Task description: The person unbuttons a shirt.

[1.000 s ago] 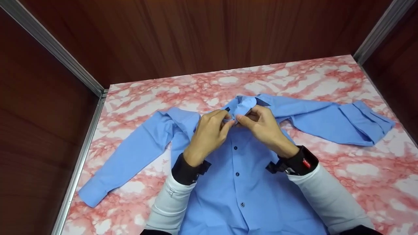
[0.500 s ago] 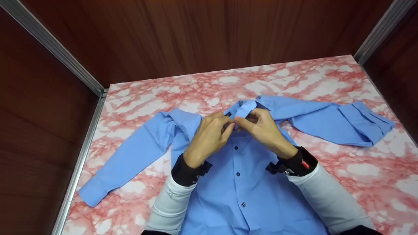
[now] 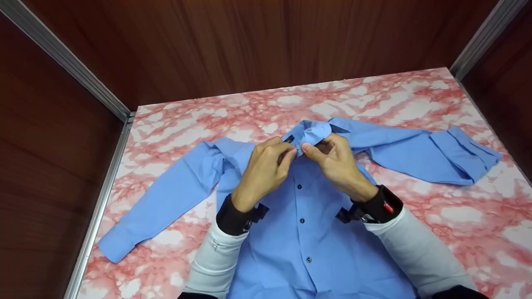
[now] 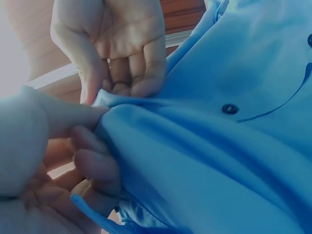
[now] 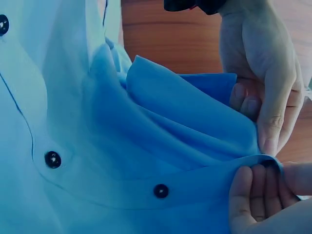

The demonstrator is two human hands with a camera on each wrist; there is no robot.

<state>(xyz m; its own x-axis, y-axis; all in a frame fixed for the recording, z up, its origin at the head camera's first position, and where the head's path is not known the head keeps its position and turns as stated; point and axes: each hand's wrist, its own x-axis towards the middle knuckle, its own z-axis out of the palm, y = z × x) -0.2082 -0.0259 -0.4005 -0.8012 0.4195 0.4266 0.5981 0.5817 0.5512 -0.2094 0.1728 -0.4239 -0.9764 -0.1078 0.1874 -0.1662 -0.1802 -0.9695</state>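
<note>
A light blue button-up shirt [image 3: 328, 241] lies with its dark buttons facing up. At its neck, both hands are close together. My left hand [image 3: 264, 170] pinches the fabric just below the dark label [image 3: 289, 139]. My right hand [image 3: 340, 164] holds the raised collar [image 3: 316, 132] between thumb and fingers. In the left wrist view, thumb and fingertips of the left hand [image 4: 29, 151] grip a folded edge that the other hand also pinches. The right wrist view has the right hand [image 5: 273, 204] at the end of the button placket [image 5: 195, 185]. A button at the fingertips is hidden.
The sleeves spread out to both sides, the left sleeve [image 3: 166, 199] slanting toward the front and the right sleeve [image 3: 415, 158] folded near its cuff. Beneath lies a red-and-white marbled tabletop [image 3: 199, 120]. Dark wood panels [image 3: 257, 45] with metal edging enclose the back and sides.
The collar dipped slightly half a second ago and is now lifted again, with both hands a little higher. Their fingertips have shifted slightly at the neck fabric; the sleeves stay put.
</note>
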